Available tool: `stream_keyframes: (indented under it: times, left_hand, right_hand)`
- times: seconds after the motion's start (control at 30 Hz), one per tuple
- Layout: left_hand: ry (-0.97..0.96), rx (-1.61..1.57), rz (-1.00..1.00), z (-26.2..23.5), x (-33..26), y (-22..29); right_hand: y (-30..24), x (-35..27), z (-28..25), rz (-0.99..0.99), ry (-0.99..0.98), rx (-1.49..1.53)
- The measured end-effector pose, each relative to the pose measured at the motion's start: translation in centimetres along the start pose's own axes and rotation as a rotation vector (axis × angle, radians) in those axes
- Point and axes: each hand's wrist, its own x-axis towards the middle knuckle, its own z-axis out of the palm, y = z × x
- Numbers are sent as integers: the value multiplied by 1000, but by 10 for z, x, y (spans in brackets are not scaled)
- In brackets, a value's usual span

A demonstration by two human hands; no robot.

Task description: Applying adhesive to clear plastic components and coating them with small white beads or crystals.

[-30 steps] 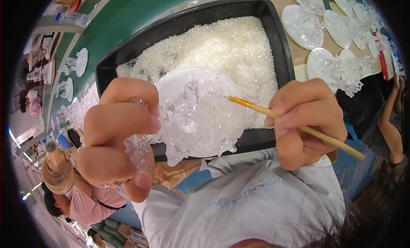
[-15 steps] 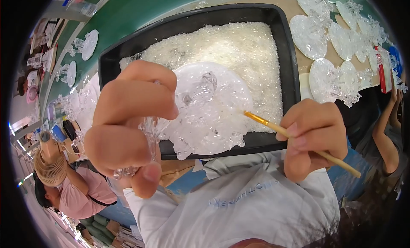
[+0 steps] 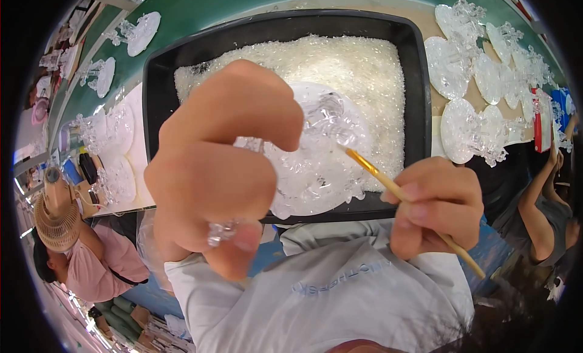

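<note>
My left hand (image 3: pixel 218 158) is closed around the clear, branching part of a transparent ornament, close to the camera. The ornament's round, frosted white disc (image 3: pixel 319 177) faces up beyond my fingers, with clear moulded shapes on it. Much of the clear part is hidden behind the hand. In my right hand (image 3: pixel 440 207) a thin paintbrush (image 3: pixel 371 169) with a wooden handle and gold ferrule is pinched between thumb and fingers. Its tip is at the disc's surface; whether it touches I cannot tell. Under the ornament lies a black tray (image 3: pixel 419 116) of glittering clear-white flakes (image 3: pixel 358 61).
Several similar ornaments (image 3: pixel 446 67) lie on brown board at the right, and more (image 3: pixel 100 131) at the left. A red and white box (image 3: pixel 539 119) stands at the far right. A beige fan (image 3: pixel 56 216) and a co-worker in pink (image 3: pixel 100 262) are at the left; another person's arm (image 3: pixel 543 198) shows at the right.
My left hand has moved right and turned, covering more of the ornament's clear part. The brush tip has shifted slightly up and left, its handle tilting steeper. The whole view has shifted a little.
</note>
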Motion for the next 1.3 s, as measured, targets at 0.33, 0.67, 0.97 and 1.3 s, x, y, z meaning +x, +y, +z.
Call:
stream_keyframes:
  times: [0.33,0.67,0.97,1.3]
  left_hand:
    - [60,-33,-44,12,0,3]
    - [88,-33,-88,14,-1,9]
    - [-24,-42,-60,7,2,5]
    - [-9,-12,-55,9,-2,8]
  right_hand:
    - [3,-2,14,15,43,-67]
    - [6,7,10,-33,-39,-76]
    - [7,2,5,-20,72,-11]
    - [11,3,4,3,-13,307]
